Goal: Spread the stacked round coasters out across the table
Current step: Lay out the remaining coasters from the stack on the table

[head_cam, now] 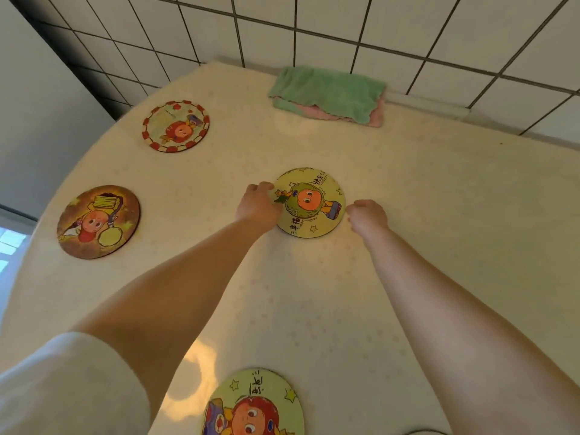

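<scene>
A yellow round coaster [314, 205] with a green cartoon figure lies in the middle of the table. My left hand [259, 204] rests on its left edge with fingers curled onto it. My right hand [367, 215] sits just off its right edge, fingers curled, touching or nearly touching the rim. Whether more coasters lie under it I cannot tell. Three other coasters lie apart: a red-rimmed one [175, 126] at the far left, a brown one [98, 221] at the left, a yellow-green one [254, 403] at the near edge.
The table [439, 215] has a cream cloth with faint stars. A folded green and pink cloth [329, 94] lies at the back by the white tiled wall [345, 23]. The table's rounded edge runs along the left.
</scene>
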